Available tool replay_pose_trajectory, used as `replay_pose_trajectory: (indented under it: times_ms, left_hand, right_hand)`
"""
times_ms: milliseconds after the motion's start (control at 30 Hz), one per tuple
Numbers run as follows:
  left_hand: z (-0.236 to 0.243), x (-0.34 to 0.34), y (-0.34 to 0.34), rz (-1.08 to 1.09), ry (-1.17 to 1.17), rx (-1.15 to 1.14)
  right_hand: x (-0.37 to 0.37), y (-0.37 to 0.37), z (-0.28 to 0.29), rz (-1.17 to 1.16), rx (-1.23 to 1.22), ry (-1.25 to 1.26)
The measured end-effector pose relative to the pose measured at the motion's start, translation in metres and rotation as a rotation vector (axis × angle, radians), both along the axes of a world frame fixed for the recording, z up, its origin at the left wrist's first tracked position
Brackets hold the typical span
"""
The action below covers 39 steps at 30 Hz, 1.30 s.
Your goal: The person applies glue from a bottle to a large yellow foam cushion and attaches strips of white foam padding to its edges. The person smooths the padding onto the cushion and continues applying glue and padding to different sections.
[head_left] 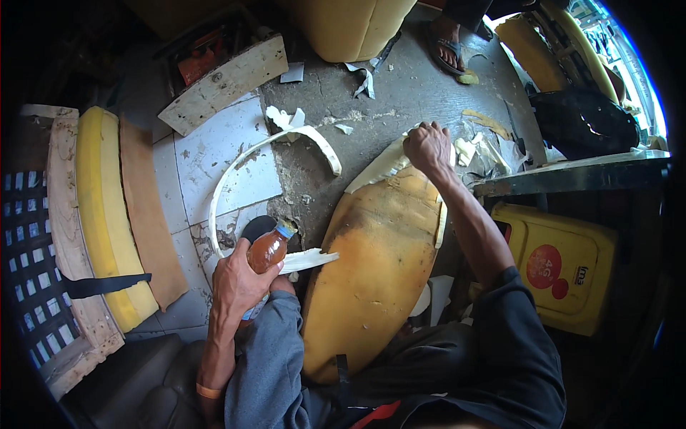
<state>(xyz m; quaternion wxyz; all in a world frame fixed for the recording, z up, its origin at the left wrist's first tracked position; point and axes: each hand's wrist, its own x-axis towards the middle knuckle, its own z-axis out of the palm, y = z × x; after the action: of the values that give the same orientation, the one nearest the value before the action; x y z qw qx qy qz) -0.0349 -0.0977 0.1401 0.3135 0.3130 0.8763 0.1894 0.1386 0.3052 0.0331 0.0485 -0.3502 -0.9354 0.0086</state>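
My left hand [239,282] grips a plastic bottle [269,250] of amber liquid with a blue top, above my left leg. A long worn yellow foam pad [368,272] lies between my legs, with cream strips [379,164] along its far edges. My right hand [429,146] is closed at the pad's far end, on the cream strip; what its fingers hold, if anything, is hidden. A loose curved cream strip [325,150] arches over the floor to the left of the pad, and a white end of strip [311,259] shows beside the bottle.
Left are a plastic grate [25,250], wooden board [68,236] and foam slabs [107,214]. A painted board [221,82] and foam block [343,21] are ahead. Another person's sandalled foot [446,50] is at top right. A metal bar [572,175] and yellow container [564,279] are right.
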Motion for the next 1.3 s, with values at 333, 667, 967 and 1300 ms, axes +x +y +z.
replay_pose_trajectory:
  times_ms: [333, 667, 967, 1300]
  left_hand:
    - [-0.005, -0.001, -0.011, -0.002, 0.020, 0.021]
    - [-0.008, 0.007, 0.000, -0.039, -0.009, 0.050]
    - [0.000, 0.010, 0.001, -0.026, 0.028, 0.148]
    - [0.004, 0.018, 0.009, -0.048, 0.046, 0.014]
  right_hand:
    - [-0.023, -0.103, 0.001, 0.276, -0.319, -0.043]
    - [-0.030, -0.077, -0.014, 0.273, -0.207, -0.462]
    - [-0.030, -0.175, 0.039, -0.018, -1.244, 0.142]
    - [-0.025, -0.194, 0.072, 0.063, -1.225, 0.212]
